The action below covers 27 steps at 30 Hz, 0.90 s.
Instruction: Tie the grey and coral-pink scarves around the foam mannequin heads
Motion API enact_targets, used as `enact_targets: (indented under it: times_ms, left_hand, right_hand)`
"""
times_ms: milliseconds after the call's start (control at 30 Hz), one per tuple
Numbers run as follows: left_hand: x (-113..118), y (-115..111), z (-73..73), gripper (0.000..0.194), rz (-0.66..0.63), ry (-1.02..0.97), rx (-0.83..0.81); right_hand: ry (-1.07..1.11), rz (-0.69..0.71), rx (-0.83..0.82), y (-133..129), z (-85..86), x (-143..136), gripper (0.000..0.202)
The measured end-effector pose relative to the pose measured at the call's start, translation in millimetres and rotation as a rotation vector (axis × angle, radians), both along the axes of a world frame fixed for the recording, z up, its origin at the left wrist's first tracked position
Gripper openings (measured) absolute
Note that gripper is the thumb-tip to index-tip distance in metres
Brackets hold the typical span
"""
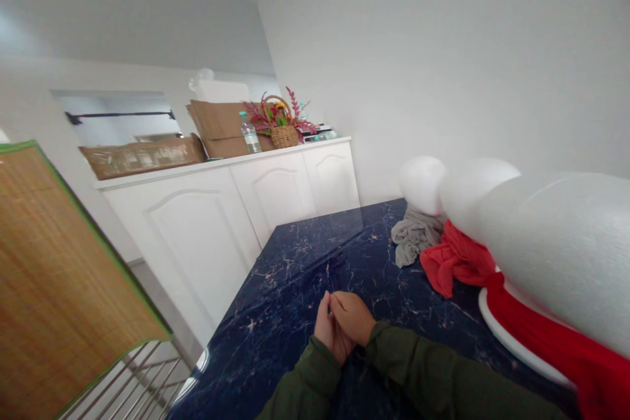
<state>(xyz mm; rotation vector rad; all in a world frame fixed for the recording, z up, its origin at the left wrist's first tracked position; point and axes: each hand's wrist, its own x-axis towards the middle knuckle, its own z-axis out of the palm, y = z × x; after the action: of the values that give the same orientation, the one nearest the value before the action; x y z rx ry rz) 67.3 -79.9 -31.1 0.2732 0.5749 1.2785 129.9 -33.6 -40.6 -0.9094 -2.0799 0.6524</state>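
Note:
Both hands rest together on the dark blue marbled table (295, 295), near its front middle. My right hand (352, 316) lies over my left hand (331, 333), its fingers curled round it. The fingers of my left hand are mostly covered, and its thumb side shows at the left. No object shows between the two hands. To their right, a red cloth (457, 259) and a grey cloth (416, 236) lie bunched beside white rounded foam forms (556, 236).
White cabinets (197, 216) stand behind the table, bearing cardboard boxes (221, 128), a plastic bottle (250, 134) and a flower basket (284, 137). A bamboo mat (63, 275) hangs over a metal rack (142, 380) at the left. A red strip (551, 335) runs along the right side.

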Motion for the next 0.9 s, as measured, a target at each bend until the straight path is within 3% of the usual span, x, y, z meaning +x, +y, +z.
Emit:
enact_targets:
  times_ms: [433,667,800,900]
  left_hand:
    - [3.4,-1.8,5.5,0.041,0.054,-0.004,-0.06]
    - [5.8,-2.9,2.5,0.045,0.007,0.181,-0.046]
    - [6.9,-7.3,5.8,0.045,-0.03,0.262,0.041]
    - [7.8,-9.6,4.1,0.045,-0.014,0.332,0.105]
  right_hand:
    - [0.005,-0.005,0.05,-2.1,1.1,1.0,0.032]
    - [0.033,-0.029,-0.004,-8.6,5.9,11.8,0.032]
    - [0.042,0.008,-0.129,-34.1,12.3,27.1,0.028]
    - [0.123,0.001,-0.145,-73.8,12.1,66.6,0.034]
